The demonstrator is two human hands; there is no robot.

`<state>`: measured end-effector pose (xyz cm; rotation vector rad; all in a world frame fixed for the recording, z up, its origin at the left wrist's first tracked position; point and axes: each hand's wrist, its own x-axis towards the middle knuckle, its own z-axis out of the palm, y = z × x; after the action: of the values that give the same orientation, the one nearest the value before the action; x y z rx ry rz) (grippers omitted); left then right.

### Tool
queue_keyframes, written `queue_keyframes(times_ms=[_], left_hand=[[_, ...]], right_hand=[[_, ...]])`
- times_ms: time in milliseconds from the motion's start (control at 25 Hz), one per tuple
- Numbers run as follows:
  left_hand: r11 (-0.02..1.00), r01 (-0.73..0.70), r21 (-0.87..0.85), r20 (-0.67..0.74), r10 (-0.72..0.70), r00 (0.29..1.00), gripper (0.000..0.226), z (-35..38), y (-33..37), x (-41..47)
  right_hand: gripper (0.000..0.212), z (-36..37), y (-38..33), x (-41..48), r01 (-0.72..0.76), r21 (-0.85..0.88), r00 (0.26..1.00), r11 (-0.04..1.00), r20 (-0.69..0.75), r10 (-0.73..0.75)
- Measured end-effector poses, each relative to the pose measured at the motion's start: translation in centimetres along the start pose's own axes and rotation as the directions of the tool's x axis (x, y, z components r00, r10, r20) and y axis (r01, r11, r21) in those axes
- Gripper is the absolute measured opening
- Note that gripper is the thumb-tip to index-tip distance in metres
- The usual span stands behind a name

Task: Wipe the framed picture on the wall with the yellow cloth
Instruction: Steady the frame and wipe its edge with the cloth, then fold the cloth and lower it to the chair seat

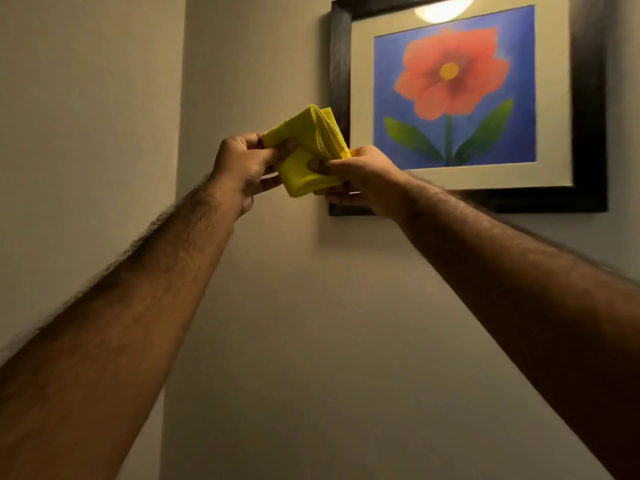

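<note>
Yellow cloth (pixel 304 157): soft, light, folded thick; pinched between both hands, raised just left of the picture.
Left hand (pixel 242 168): thumb and fingers clamp the left edge.
Right hand (pixel 363 178): grips the right edge.
Framed picture (pixel 588 109): dark frame, red flower on blue, glass probably fragile; wipe gently.

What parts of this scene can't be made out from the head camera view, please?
- Framed picture: its top edge is cut off by the image border, and its lower left corner is hidden behind the right hand.
- Glass: a lamp glare masks the mat's top.
- Yellow cloth: folded, so inner layers are hidden; both hands' fingers cover parts.
- Left hand: palm faces away.
</note>
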<state>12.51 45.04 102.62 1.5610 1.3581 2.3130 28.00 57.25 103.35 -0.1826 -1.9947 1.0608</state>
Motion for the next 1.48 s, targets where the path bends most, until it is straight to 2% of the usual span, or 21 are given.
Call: queue_keyframes(times_ms=[160, 280, 360, 520, 720, 920, 1080, 1200, 1320, 1400, 1480], left_hand=[[0.990, 0.121, -0.077, -0.059, -0.126, 0.990, 0.019, -6.7, -3.3, -3.7], [0.968, 0.228, -0.102, -0.138, -0.241, 0.961, 0.004, -12.3, -7.2, -7.6], [0.948, 0.307, -0.085, -0.191, -0.318, 0.929, 0.007, -15.8, -10.2, -10.7], [0.898, 0.432, -0.089, -0.313, -0.437, 0.844, 0.007, -22.1, -15.4, -17.4], [0.807, 0.583, -0.093, -0.459, -0.554, 0.694, 0.007, -30.5, -22.1, -27.6], [0.682, 0.713, -0.160, -0.592, -0.645, 0.484, 0.009, -37.6, -28.4, -40.1], [0.536, 0.810, -0.240, -0.679, -0.689, 0.255, 0.008, -42.9, -33.2, -51.3], [0.386, 0.871, -0.303, -0.687, -0.722, 0.081, 0.012, -45.5, -36.6, -59.5], [0.212, 0.909, -0.360, -0.648, -0.757, -0.081, 0.014, -47.0, -41.5, -68.3], [0.145, 0.899, -0.414, -0.654, -0.734, -0.184, 0.017, -47.2, -44.2, -74.2], [0.108, 0.891, -0.441, -0.681, -0.687, -0.254, 0.020, -47.3, -46.2, -79.2]], right_hand=[[0.044, 5.4, 3.6, -0.4, -0.113, 0.160, 0.989, 0.981, 0.117, 0.095], [0.055, 11.4, 7.9, -1.3, -0.220, 0.227, 0.961, 0.949, 0.214, 0.172], [0.055, 15.8, 11.3, -2.2, -0.298, 0.228, 0.932, 0.927, 0.281, 0.231], [0.045, 23.7, 17.8, -4.6, -0.474, 0.221, 0.830, 0.852, 0.434, 0.349], [0.032, 35.4, 27.1, -9.8, -0.651, 0.155, 0.637, 0.743, 0.643, 0.424], [0.030, 46.6, 36.5, -18.1, -0.794, 0.025, 0.404, 0.608, 0.769, 0.495], [0.030, 56.2, 43.5, -27.0, -0.851, -0.150, 0.200, 0.503, 0.794, 0.575], [0.016, 60.6, 48.2, -34.7, -0.858, -0.289, 0.064, 0.425, 0.760, 0.646], [0.020, 64.2, 53.9, -43.4, -0.856, -0.403, -0.066, 0.323, 0.706, 0.705], [0.017, 66.1, 57.1, -48.7, -0.831, -0.482, -0.151, 0.278, 0.676, 0.721], [0.035, 68.0, 59.9, -53.5, -0.824, -0.509, -0.185, 0.249, 0.657, 0.731]])
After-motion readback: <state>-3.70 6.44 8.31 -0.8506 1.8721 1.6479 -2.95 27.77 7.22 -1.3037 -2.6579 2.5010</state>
